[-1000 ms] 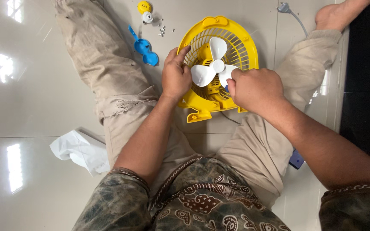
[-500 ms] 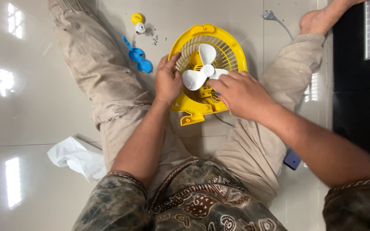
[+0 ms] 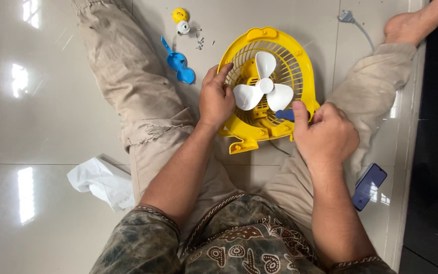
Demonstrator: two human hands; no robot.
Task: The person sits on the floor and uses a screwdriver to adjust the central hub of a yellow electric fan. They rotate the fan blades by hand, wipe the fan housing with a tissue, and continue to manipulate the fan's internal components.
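Yellow fan housing [image 3: 300,63] lies flat on the tiled floor [image 3: 41,127] between your spread legs, its grille facing up and the white three-blade propeller [image 3: 263,91] sitting at its centre. Your left hand [image 3: 216,99] is clamped on the housing's left rim, fingers curled over the edge to steady it. Your right hand [image 3: 325,134] is closed around a blue-handled tool [image 3: 286,114], probably a screwdriver, whose handle pokes out toward the hub; the tip is hidden, so you cannot tell what it touches. Judging by this, you are in the middle of working on the motor mount or blade fixing. The next move calls for a firm hold with the left hand and a straight, square approach of the tool, so the thin blades are not bent. Loose screws [image 3: 199,44] lie near the floor's far edge, beside a small yellow-and-white cap [image 3: 180,20] and a blue plastic piece [image 3: 179,63]; a crumpled white cloth [image 3: 102,180] rests by your left thigh and a dark phone [image 3: 369,185] by your right
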